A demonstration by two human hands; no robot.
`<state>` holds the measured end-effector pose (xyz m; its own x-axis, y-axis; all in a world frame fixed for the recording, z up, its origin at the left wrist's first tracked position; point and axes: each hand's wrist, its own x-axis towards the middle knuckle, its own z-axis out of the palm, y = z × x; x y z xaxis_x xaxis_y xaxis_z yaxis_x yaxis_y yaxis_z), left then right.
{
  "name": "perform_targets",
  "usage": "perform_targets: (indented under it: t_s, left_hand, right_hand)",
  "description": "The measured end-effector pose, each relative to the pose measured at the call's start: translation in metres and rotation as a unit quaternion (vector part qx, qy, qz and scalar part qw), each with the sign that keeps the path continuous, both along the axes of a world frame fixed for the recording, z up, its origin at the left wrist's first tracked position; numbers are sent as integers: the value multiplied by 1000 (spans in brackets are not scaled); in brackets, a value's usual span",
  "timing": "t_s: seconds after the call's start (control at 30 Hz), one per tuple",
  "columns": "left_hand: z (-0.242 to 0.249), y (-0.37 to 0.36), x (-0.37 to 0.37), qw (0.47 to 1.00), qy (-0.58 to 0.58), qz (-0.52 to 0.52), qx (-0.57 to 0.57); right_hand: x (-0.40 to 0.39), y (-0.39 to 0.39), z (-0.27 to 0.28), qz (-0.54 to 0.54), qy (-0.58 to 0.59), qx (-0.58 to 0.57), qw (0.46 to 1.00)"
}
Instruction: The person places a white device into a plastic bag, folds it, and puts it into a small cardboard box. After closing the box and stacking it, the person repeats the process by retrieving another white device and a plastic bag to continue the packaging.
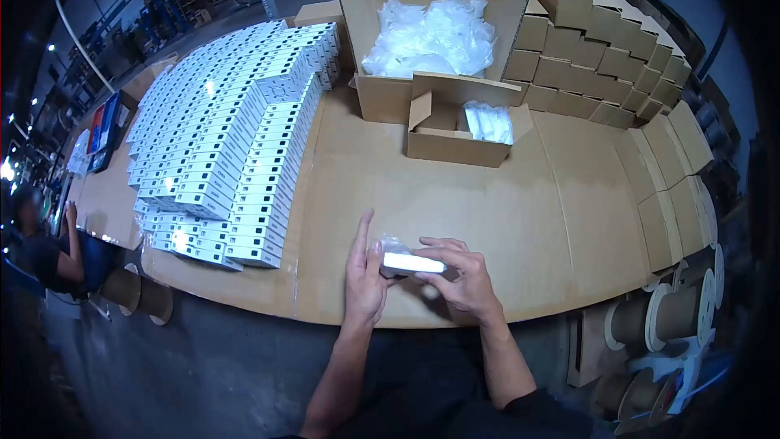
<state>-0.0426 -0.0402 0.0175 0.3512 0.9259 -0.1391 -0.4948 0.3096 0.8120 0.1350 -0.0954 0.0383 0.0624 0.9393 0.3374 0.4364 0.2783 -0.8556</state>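
In front of me, my right hand (465, 278) is closed on a small white box (413, 263), thumb below and fingers above its right end. A crumpled clear plastic bag (393, 244) shows at the box's left end. My left hand (366, 286) is up against that end, its thumb along the plastic and its index finger stretched upward. The other fingers of this hand are mostly hidden, seemingly curled at the bag. Both hands are above the cardboard-covered table (422, 195), near its front edge.
White boxes (236, 138) stand stacked at left. Behind the hands are a small open carton (455, 149) holding wrapped packs (489, 123) and a large carton of clear plastic bags (435, 36). Brown cartons (581, 77) line the right. Cable spools (678, 309) stand below; another person (57, 256) is at far left.
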Motion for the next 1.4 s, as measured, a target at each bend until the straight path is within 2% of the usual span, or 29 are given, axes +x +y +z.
perform_targets:
  t_s: [0.03, 0.13, 0.23, 0.33, 0.43, 0.53, 0.63, 0.73, 0.83, 0.87, 0.97, 1.1, 1.27, 1.37, 1.4]
  left_hand:
    - [4, -1, -2, 1000, -15, -17, -2]
    - [7, -6, -7, 986, 75, -58, 138]
    - [0, 2, -11, 952, 111, -100, 267]
    - [5, 4, -15, 975, 77, -129, 161]
    - [1, 12, -17, 959, 154, -147, 189]
    - [11, 23, -16, 925, 238, -158, 251]
    - [26, 34, -10, 891, 289, -152, 317]
    - [33, 53, 1, 895, 250, -171, 328]
    - [39, 72, 24, 934, 197, -149, 258]
    - [47, 84, 32, 868, 327, -121, 354]
    - [40, 114, 68, 729, 422, -61, 535]
    - [29, 144, 132, 600, 476, -8, 643]
    - [24, 167, 163, 519, 594, -115, 603]
    - [15, 165, 149, 534, 533, -32, 656]
    - [9, 163, 143, 542, 525, -35, 655]
  right_hand:
    - [3, 0, -2, -4, 20, -6, 1000]
    - [13, -1, -2, 8, 47, -42, 998]
    - [19, -2, 3, 35, 42, -42, 998]
    - [17, 0, 14, 22, -16, 15, 1000]
    - [21, 1, 31, -16, -195, 82, 977]
    - [31, 5, 37, 77, -253, 51, 963]
    - [39, 14, 51, 115, -340, 50, 932]
    - [53, 26, 61, 121, -348, 57, 928]
    - [79, 38, 71, 44, -326, 104, 939]
    - [87, 37, 80, -9, -308, 102, 946]
    - [117, 37, 90, -167, -284, 132, 935]
    - [137, 34, 96, -246, -280, 92, 923]
    - [146, 52, 92, -245, -265, 90, 928]
    - [148, 77, 84, -246, -243, 108, 932]
    - [145, 87, 81, -246, -232, 118, 934]
